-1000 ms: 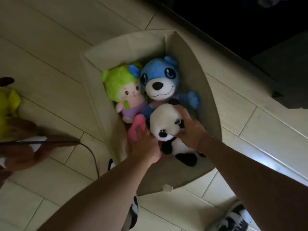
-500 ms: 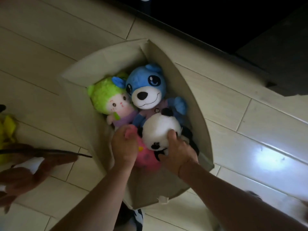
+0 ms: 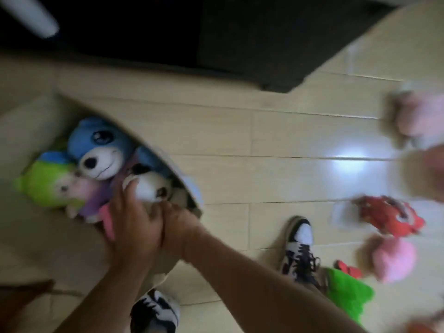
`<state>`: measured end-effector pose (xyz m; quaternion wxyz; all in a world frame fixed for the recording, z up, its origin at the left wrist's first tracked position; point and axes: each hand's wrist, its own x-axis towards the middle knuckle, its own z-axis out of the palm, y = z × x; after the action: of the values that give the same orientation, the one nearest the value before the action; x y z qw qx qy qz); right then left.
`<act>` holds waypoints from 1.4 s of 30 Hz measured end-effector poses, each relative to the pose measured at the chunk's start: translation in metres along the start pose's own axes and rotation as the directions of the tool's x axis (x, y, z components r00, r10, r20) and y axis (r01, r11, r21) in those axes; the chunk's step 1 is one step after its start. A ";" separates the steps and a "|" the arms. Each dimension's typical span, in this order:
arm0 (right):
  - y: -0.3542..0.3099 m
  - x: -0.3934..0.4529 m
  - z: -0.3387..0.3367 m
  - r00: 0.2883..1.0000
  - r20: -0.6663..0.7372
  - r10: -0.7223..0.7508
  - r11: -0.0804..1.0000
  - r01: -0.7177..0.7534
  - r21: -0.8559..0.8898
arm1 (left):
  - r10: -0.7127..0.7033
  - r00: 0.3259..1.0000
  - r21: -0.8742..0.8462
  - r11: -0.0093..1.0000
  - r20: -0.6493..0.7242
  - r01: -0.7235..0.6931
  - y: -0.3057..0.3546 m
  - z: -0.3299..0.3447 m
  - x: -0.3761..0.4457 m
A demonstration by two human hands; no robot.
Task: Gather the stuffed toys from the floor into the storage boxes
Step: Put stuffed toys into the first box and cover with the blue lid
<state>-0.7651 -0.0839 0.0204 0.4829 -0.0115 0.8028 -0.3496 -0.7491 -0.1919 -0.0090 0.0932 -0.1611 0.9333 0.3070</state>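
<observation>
both hands, left hand (image 3: pixel 134 219) and right hand (image 3: pixel 179 224), press the panda toy (image 3: pixel 151 188) down into the storage box (image 3: pixel 24 121), likely to seat it among the others. each grip looks curled on the plush, though blur hides the fingers. more toys, such as the red toy (image 3: pixel 389 217), lie on the floor (image 3: pixel 264 140).

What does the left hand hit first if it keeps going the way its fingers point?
The left hand points up and away into the storage box, fingertips already at the panda toy. Straight on it probably meets the panda's white head first, then the blue bear behind; blur leaves depth unclear.
</observation>
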 end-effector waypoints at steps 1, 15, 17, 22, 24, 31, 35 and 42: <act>0.006 -0.033 -0.015 0.995 -0.087 -0.046 0.998 0.049 0.025 | 0.025 1.000 -0.048 0.999 -0.002 -0.025 0.030 -0.004 -0.013; 0.385 -0.322 0.002 0.427 -0.091 0.900 0.227 -0.279 0.933 | 0.276 0.425 -0.039 0.872 0.862 -0.488 0.278 0.166 -0.242; 0.441 -0.338 0.030 0.379 0.011 0.925 0.102 -0.276 0.956 | 0.221 0.360 -0.030 0.884 0.907 -0.467 0.289 0.212 -0.282; 0.562 -0.343 0.083 0.348 0.102 0.932 -0.006 -0.267 0.964 | 0.068 0.263 0.057 0.895 0.962 -0.442 0.297 0.347 -0.359; 0.600 -0.330 0.097 0.364 0.082 0.928 0.010 -0.244 0.970 | 0.073 0.289 0.090 0.854 0.955 -0.512 0.283 0.398 -0.367; 0.636 -0.310 0.103 0.480 0.153 0.864 -0.151 -0.042 0.988 | -0.435 0.146 0.408 0.895 0.889 0.182 0.252 0.481 -0.364; 0.595 -0.344 0.087 0.522 0.088 0.848 -0.287 0.313 0.905 | -0.411 0.261 0.254 0.842 0.873 0.477 0.275 0.436 -0.363; 0.488 -0.400 0.048 0.505 -0.378 0.776 0.116 0.475 0.873 | -0.195 0.471 -0.085 0.856 0.861 0.509 0.311 0.298 -0.334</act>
<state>-0.3582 0.4002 0.0340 -0.0553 0.5816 0.4652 -0.6651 -0.5271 0.3047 0.0144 0.5543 -0.2021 0.6560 0.4707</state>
